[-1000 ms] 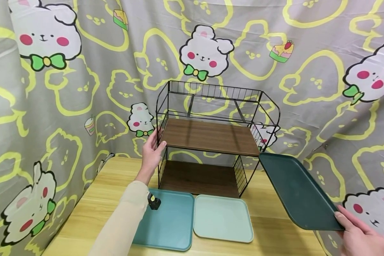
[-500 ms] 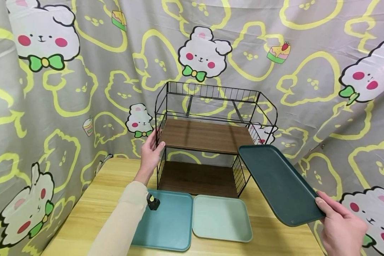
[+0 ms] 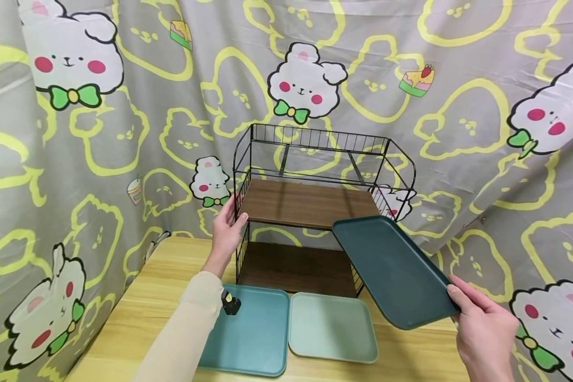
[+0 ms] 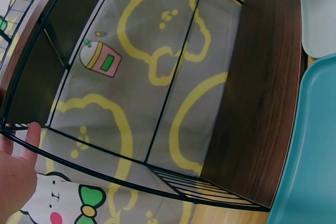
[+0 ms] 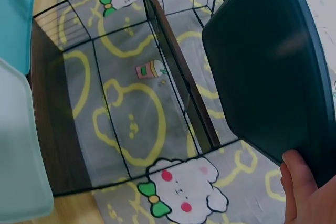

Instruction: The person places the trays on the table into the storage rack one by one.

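Observation:
My right hand [image 3: 486,329] pinches one end of a dark green tray [image 3: 393,270], thumb on top. The tray is tilted in the air, its far end in front of the upper wooden shelf's right part. At the rack's left side, my left hand [image 3: 226,233] grips the black wire shelf rack [image 3: 310,225] near the upper shelf, thumb in front and fingers partly hidden behind the side wires. In the left wrist view, part of this hand [image 4: 18,177] shows at the frame's edge. The right wrist view shows the tray's underside [image 5: 268,61].
A teal tray [image 3: 253,334] and a smaller pale green tray [image 3: 331,329] lie side by side on the wooden table [image 3: 143,297], before the rack. A printed curtain [image 3: 172,69] hangs close behind and at both sides. The left forearm passes over the teal tray.
My right hand has carried the dark green tray leftward, from the rack's right side to in front of its shelves. My left hand stays on the rack.

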`<state>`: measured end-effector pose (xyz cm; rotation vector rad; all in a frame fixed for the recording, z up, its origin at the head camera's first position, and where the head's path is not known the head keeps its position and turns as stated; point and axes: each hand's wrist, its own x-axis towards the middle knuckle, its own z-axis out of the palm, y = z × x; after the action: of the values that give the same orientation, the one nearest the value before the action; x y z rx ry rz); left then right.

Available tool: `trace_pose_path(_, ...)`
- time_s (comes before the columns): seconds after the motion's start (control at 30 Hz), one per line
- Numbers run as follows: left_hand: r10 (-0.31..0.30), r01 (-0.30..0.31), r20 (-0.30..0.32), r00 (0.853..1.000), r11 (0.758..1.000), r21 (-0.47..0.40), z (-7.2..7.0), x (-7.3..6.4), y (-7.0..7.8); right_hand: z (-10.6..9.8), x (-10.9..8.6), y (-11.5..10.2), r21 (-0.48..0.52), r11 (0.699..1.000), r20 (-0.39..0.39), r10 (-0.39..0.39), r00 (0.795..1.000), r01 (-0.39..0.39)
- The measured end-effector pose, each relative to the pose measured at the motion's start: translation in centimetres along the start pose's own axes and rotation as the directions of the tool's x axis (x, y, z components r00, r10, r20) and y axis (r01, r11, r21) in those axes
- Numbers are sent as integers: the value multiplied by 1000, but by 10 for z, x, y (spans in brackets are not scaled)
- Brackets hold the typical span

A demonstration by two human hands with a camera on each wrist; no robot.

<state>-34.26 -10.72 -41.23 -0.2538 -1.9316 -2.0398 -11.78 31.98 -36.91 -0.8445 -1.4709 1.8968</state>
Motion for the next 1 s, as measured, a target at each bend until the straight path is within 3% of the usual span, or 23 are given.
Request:
trace_pose_path(0.43,2,-2,-6,1000,1000,5,2,0,-2,57,-4,13,83,985,21,-156,987,154)
trace_pose_path(0.77,11,-11,-4,1000,1000,17,1,0,0,106,6,24,-137,980,-84,-154,984,142)
trace_pose_path(1.0,3,-3,-17,1000,1000,14,2,-1,-2,131,9,29,-145,982,-136,-141,981,121)
